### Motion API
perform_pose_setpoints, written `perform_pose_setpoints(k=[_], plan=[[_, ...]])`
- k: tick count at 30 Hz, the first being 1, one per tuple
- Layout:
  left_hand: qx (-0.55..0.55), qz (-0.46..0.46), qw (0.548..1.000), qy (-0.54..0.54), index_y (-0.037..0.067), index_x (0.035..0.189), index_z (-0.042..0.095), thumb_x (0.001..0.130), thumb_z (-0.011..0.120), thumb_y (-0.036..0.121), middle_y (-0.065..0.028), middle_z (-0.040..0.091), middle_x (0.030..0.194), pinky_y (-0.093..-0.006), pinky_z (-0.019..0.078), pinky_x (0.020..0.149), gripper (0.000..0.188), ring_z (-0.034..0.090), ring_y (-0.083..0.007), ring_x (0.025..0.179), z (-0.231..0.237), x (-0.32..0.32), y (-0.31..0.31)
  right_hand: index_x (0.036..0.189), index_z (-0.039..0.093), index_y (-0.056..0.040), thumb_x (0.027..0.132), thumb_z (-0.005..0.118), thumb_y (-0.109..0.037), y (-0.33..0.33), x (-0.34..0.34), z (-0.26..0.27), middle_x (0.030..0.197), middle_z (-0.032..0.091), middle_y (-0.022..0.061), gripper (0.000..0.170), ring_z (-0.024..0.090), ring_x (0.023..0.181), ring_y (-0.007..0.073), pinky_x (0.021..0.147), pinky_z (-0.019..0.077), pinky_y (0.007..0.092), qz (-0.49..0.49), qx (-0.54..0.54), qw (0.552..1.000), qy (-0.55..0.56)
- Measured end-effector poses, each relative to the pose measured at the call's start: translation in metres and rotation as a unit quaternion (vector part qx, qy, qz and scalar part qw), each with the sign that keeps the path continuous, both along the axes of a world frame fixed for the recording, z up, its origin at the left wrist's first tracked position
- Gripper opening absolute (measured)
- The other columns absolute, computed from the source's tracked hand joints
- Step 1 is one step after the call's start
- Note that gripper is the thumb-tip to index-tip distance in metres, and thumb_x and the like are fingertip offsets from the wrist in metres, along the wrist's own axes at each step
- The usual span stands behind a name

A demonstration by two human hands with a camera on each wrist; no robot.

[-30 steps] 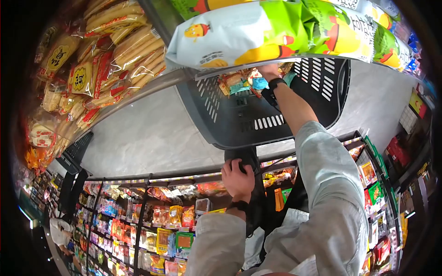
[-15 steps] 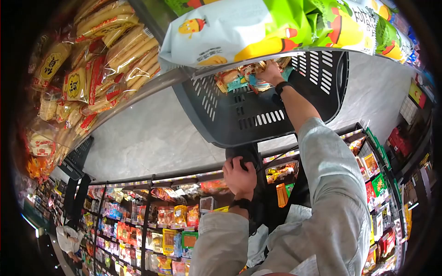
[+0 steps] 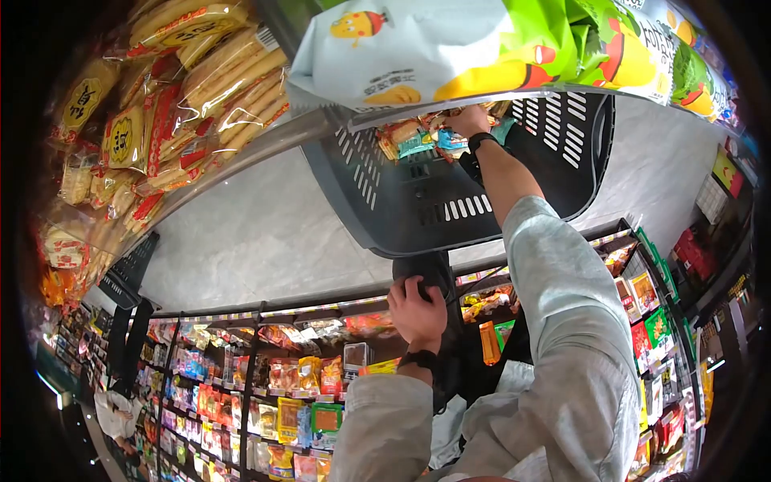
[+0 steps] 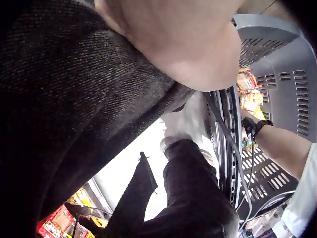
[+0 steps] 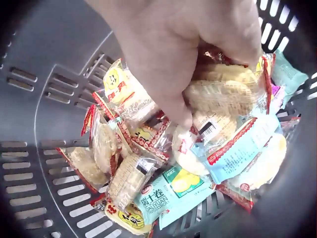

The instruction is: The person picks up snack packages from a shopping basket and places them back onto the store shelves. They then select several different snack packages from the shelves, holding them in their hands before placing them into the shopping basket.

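My right hand (image 3: 468,120) is down inside the black shopping basket (image 3: 385,217), among small wrapped snacks. In the right wrist view, the thumb and fingers of this hand (image 5: 163,54) grip a clear-wrapped cracker packet (image 5: 223,94) from either side. Beneath it lie a light-blue packet (image 5: 242,148), a teal swiss roll packet (image 5: 173,193) and several red-edged clear packets (image 5: 129,178). My left hand (image 3: 418,309) rests on my dark-trousered knee (image 3: 422,269), its fingers bent loosely over it. The left wrist view shows this hand (image 4: 183,39) against the dark denim (image 4: 89,99).
A display bin edge (image 3: 241,173) with bread-stick packs (image 3: 233,88) and a large white-green snack bag (image 3: 409,56) overhangs the basket's far side. Shelves of packaged snacks (image 3: 297,377) stand behind me. Grey floor (image 3: 241,233) lies left of the basket. A thin cable (image 4: 237,153) hangs beside it.
My right hand came slightly back toward me, then dipped again among the packets, staying inside the basket. My left hand has stayed on the knee. The view has shifted slightly.
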State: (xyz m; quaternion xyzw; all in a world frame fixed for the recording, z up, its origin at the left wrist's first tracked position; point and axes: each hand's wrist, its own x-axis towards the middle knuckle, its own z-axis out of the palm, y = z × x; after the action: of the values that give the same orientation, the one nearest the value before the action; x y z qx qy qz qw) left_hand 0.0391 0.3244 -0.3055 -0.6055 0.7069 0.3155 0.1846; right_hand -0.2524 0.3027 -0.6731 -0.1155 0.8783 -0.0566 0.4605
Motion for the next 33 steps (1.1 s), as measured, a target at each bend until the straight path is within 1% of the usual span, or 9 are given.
perform_pose_setpoints(k=[7, 10, 14, 20, 22, 24, 30, 32, 33], plan=[[0.001, -0.006, 1.000, -0.009, 0.010, 0.107, 0.067, 0.082, 0.065, 0.018, -0.0144, 0.063, 0.117, -0.0503, 0.0495, 0.092, 0.026, 0.058, -0.0401, 0.109, 0.001, -0.006, 0.004, 0.130, 0.065, -0.0029, 0.068, 0.091, -0.045, 0.001, 0.015, 0.034, 0.126, 0.069, 0.0219, 0.080, 0.064, 0.121, 0.0358, 0.104, 0.0520, 0.0429, -0.018, -0.011, 0.992, 0.125], [-0.003, -0.005, 1.000, -0.012, 0.010, 0.106, 0.067, 0.082, 0.065, 0.017, -0.0148, 0.063, 0.116, -0.0505, 0.0495, 0.093, 0.026, 0.059, -0.0402, 0.109, 0.001, -0.008, 0.005, 0.130, 0.064, -0.0037, 0.068, 0.090, -0.044, 0.007, 0.008, 0.041, 0.125, 0.068, 0.0221, 0.078, 0.064, 0.122, 0.0346, 0.102, 0.0521, 0.0433, -0.040, -0.041, 0.994, 0.097], [-0.018, 0.002, 1.000, -0.006, 0.009, 0.105, 0.067, 0.082, 0.065, 0.017, -0.0157, 0.063, 0.115, -0.0509, 0.0496, 0.093, 0.025, 0.059, -0.0406, 0.109, -0.002, -0.008, 0.009, 0.110, 0.074, -0.0051, 0.071, 0.084, -0.035, 0.006, -0.011, 0.076, 0.104, 0.075, 0.0232, 0.050, 0.073, 0.100, 0.0381, 0.089, 0.0579, 0.0446, -0.098, -0.039, 0.993, 0.048], [-0.022, 0.021, 0.999, -0.010, 0.008, 0.104, 0.069, 0.082, 0.065, 0.016, -0.0164, 0.063, 0.116, -0.0519, 0.0507, 0.092, 0.023, 0.059, -0.0414, 0.109, 0.001, -0.008, 0.009, 0.114, 0.071, -0.0024, 0.080, 0.078, -0.024, 0.022, -0.031, 0.138, 0.087, 0.073, 0.0092, 0.041, 0.067, 0.078, 0.0159, 0.069, 0.0552, 0.0347, -0.165, -0.079, 0.980, -0.080], [-0.027, 0.027, 0.999, -0.013, 0.009, 0.103, 0.069, 0.082, 0.065, 0.016, -0.0164, 0.063, 0.116, -0.0520, 0.0509, 0.092, 0.022, 0.060, -0.0414, 0.109, 0.002, -0.010, 0.010, 0.120, 0.068, -0.0001, 0.083, 0.076, -0.016, 0.030, -0.033, 0.159, 0.097, 0.073, 0.0071, 0.041, 0.067, 0.078, 0.0153, 0.061, 0.0544, 0.0323, -0.187, -0.159, 0.965, -0.095], [-0.041, 0.027, 0.999, -0.010, 0.009, 0.102, 0.070, 0.083, 0.066, 0.018, -0.0164, 0.064, 0.116, -0.0517, 0.0509, 0.092, 0.021, 0.060, -0.0413, 0.108, -0.002, -0.009, 0.013, 0.121, 0.068, 0.0004, 0.079, 0.076, -0.022, 0.030, -0.039, 0.199, 0.095, 0.074, 0.0094, 0.048, 0.069, 0.078, 0.0177, 0.069, 0.0569, 0.0358, -0.231, -0.190, 0.947, -0.117], [-0.034, 0.045, 0.998, 0.017, 0.010, 0.103, 0.070, 0.084, 0.066, 0.022, -0.0181, 0.066, 0.113, -0.0515, 0.0505, 0.094, 0.023, 0.061, -0.0418, 0.109, 0.003, 0.005, -0.003, 0.140, 0.057, -0.0034, 0.086, 0.073, -0.004, 0.066, -0.045, 0.370, 0.117, 0.071, 0.0069, 0.056, 0.071, 0.092, 0.0177, 0.072, 0.0622, 0.0335, -0.267, -0.295, 0.887, -0.234], [-0.080, 0.038, 0.995, 0.045, 0.010, 0.103, 0.071, 0.086, 0.066, 0.024, -0.0177, 0.067, 0.112, -0.0513, 0.0507, 0.094, 0.023, 0.062, -0.0427, 0.106, -0.003, 0.011, -0.008, 0.140, 0.056, -0.0016, 0.086, 0.070, -0.001, 0.109, -0.039, 0.404, 0.112, 0.071, 0.0059, 0.056, 0.071, 0.093, 0.0179, 0.066, 0.0629, 0.0357, -0.135, -0.373, 0.916, -0.067], [-0.069, 0.053, 0.994, 0.059, 0.009, 0.103, 0.071, 0.086, 0.067, 0.025, -0.0177, 0.067, 0.111, -0.0511, 0.0512, 0.093, 0.024, 0.063, -0.0423, 0.104, -0.003, 0.011, -0.017, 0.140, 0.055, -0.0010, 0.085, 0.070, 0.000, 0.121, -0.035, 0.445, 0.112, 0.071, 0.0062, 0.057, 0.072, 0.094, 0.0188, 0.069, 0.0631, 0.0363, -0.174, -0.339, 0.922, -0.072]])
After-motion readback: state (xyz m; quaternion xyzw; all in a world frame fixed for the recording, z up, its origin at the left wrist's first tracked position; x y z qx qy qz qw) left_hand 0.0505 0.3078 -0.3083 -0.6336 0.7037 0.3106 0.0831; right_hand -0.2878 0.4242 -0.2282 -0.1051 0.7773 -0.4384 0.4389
